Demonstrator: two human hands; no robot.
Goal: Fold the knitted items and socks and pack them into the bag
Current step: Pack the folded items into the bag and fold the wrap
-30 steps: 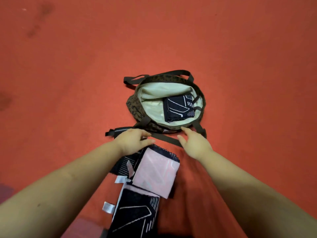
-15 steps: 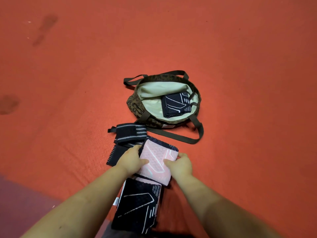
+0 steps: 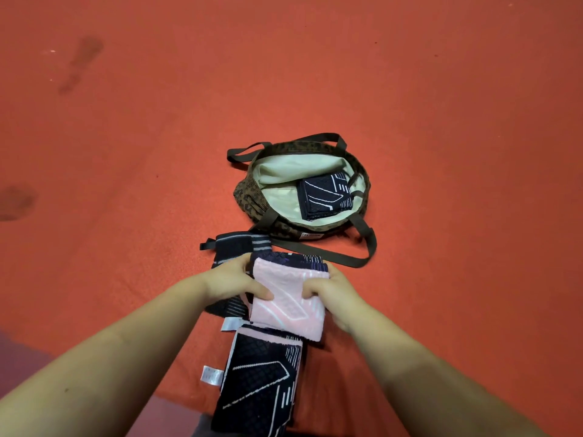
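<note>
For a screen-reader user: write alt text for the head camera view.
Both hands, left hand and right hand, grip a folded pink knitted piece above an orange floor. Ahead, an open bag holds a folded dark knitted piece.

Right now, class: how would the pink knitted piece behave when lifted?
Probably floppy: the pink knitted piece bends under the left hand and right hand. Likely light and grippy, given its textured knit; unlikely to roll.
</note>
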